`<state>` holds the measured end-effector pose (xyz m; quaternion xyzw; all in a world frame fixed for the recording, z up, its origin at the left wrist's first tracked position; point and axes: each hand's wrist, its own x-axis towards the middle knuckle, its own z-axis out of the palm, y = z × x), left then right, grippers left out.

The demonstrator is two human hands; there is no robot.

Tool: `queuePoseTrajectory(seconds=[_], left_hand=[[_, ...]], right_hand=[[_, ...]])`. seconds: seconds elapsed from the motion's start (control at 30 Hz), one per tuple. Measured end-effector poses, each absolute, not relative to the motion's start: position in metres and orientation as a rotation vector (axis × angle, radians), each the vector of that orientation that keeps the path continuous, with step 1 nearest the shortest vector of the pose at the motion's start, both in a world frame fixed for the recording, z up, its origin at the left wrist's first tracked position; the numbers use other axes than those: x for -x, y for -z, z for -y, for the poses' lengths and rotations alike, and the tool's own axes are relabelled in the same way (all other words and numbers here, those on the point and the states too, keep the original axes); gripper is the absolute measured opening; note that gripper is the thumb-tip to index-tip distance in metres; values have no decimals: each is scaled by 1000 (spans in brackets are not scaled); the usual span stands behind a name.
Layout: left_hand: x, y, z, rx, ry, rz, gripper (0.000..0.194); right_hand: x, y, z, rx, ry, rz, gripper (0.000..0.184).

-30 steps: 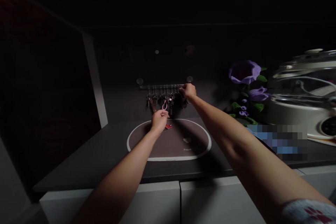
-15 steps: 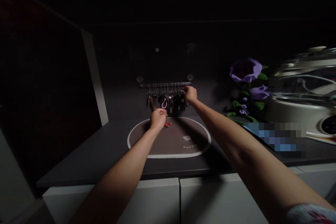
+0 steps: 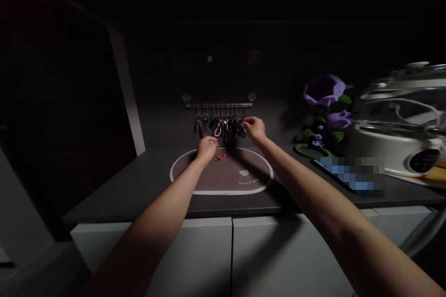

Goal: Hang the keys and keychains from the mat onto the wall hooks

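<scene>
A clear rail with suction cups is fixed to the dark wall, and several bunches of keys hang from its hooks. At the rail's right end, my right hand pinches a key ring beside the hanging keys. My left hand is lower, over the mat, its fingers closed on something I cannot make out. Just above it hang a brown strap and a pink loop. A small red item with a thin metal piece lies on the brown mat.
The white-rimmed mat lies on a dark countertop above white cabinet doors. Purple craft flowers stand to the right, behind a blurred flat object. A white appliance with a clear lid is at far right.
My right hand has moved slightly down from the rail and right, keeping its pinch. My left hand has shifted a little away from the red item. The whole view has moved slightly.
</scene>
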<state>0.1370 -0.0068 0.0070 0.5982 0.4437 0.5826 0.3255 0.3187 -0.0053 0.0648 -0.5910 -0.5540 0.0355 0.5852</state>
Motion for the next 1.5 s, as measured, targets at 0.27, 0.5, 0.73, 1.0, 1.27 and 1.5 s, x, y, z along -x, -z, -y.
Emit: queuePoseTrajectory(seconds=[0.27,0.5,0.73,1.0,1.27,1.5], left_hand=[[-134,-4,6,-1623,-1465,-1191,14],[-131,2,4,-1897,-1306,-1270,13],[-133,15,-4,-2437,-1122,-1183,24],[-140,22,-6,-2643,-930,-1270,31],[-136,11,-5,-2797,-873,-1340,17],[-131,0,2,-2796,-953,-1341,17]], right_hand=[[-293,-17,38,1354,-572,1372,14],[-295,12,33,1608,-203,1736,12],[-293,11,37,1710,-93,1886,16],[-294,13,32,1718,-122,1876,15],[-294,14,30,1704,-133,1894,15],[-293,12,30,1726,-142,1872,17]])
